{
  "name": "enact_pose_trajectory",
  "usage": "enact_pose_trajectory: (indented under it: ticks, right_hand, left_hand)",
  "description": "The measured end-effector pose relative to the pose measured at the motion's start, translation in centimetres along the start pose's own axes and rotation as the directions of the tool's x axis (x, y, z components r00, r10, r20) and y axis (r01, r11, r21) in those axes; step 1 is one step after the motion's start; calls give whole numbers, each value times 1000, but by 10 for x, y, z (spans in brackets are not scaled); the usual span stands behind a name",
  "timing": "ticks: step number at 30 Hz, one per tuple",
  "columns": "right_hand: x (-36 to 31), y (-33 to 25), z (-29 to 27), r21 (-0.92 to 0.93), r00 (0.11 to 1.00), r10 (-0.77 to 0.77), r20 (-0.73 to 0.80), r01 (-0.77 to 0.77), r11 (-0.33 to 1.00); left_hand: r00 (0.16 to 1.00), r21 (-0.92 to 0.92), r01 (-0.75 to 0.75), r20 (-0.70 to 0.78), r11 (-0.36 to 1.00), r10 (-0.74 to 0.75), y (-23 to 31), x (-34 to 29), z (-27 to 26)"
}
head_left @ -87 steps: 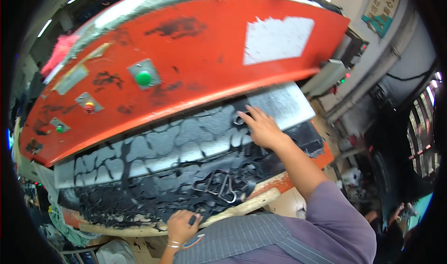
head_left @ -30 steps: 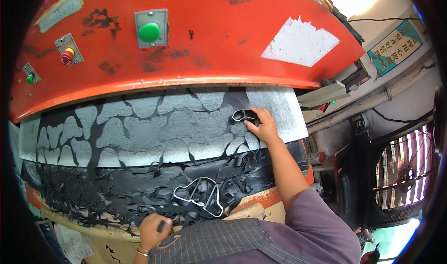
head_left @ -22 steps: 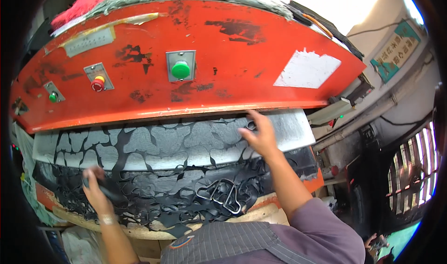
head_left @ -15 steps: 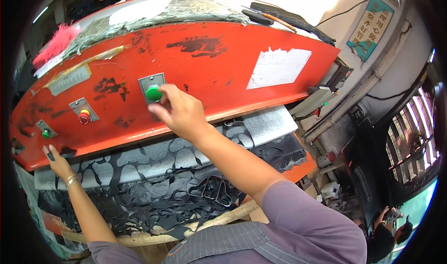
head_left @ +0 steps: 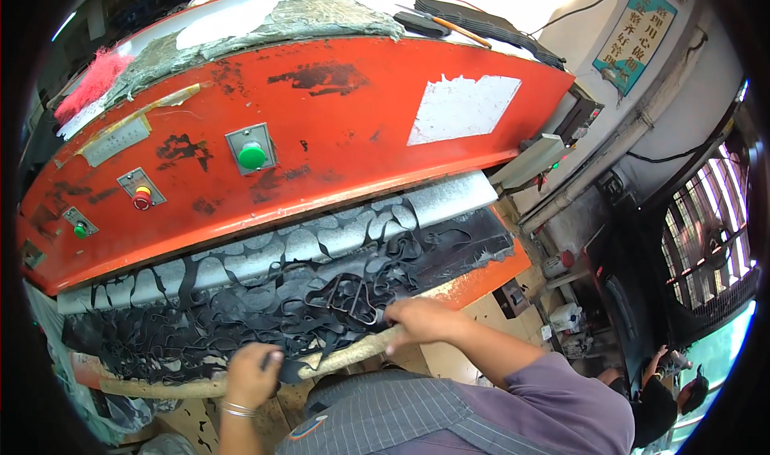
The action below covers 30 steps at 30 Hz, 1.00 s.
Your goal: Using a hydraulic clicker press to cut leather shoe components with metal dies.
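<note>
My right hand (head_left: 423, 322) reaches over the padded front edge. Its fingers bend at the near right end of a metal cutting die (head_left: 358, 303), thumb apart below. The die is an open, looped metal outline lying on tangled black sheet scraps (head_left: 241, 327). To its left, my left hand (head_left: 252, 375) is curled above the same edge, beside loose black scrap. A small dark patch shows at its fingers; whether it is held or worn I cannot tell. Behind them, a pale cutting board (head_left: 457, 202) with black offcut strips lies under the red machine beam (head_left: 337, 142).
The beam carries a large green button (head_left: 251, 156), a red stop button (head_left: 142, 198) and a small green button (head_left: 80, 230). Black sheets (head_left: 489, 26) and a pen lie on top. A beige padded roll (head_left: 160, 388) edges the bed. Another person (head_left: 658, 399) is at far right.
My right hand has left the large green button and come down to the cutting die. My left hand has moved from near the small green button to the padded edge. The view has shifted slightly.
</note>
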State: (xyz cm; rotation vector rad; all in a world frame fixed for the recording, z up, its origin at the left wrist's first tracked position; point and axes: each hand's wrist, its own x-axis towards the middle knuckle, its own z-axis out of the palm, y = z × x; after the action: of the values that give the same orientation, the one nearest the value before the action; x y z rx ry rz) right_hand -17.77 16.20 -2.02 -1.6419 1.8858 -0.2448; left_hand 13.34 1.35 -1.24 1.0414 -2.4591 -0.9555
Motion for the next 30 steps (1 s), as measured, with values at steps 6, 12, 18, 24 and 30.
enact_pose_trajectory:
  ticks: [6, 12, 18, 24, 30]
  right_hand:
    - [-17, -1, 39, -268, 940, -105, -325, 15, 963]
    - [-7, 7, -10, -184, 994, -94, 62, 104, 977]
    - [105, 101, -100, -177, 748, -88, -657, -40, 983]
    - [156, 154, -113, -130, 771, -56, -634, -34, 991]
    - [180, 156, -136, 126, 662, 83, -745, 18, 992]
  left_hand:
    - [996, 120, -89, -17, 989, 91, 20, 0, 58]
    - [998, 104, -43, -42, 994, 48, 23, 2, 59]
    - [998, 44, -31, 51, 999, 29, 17, 21, 52]
    - [994, 99, -20, 106, 995, 10, 2, 38, 57]
    - [993, 106, 63, 92, 992, -73, 8, 47, 55]
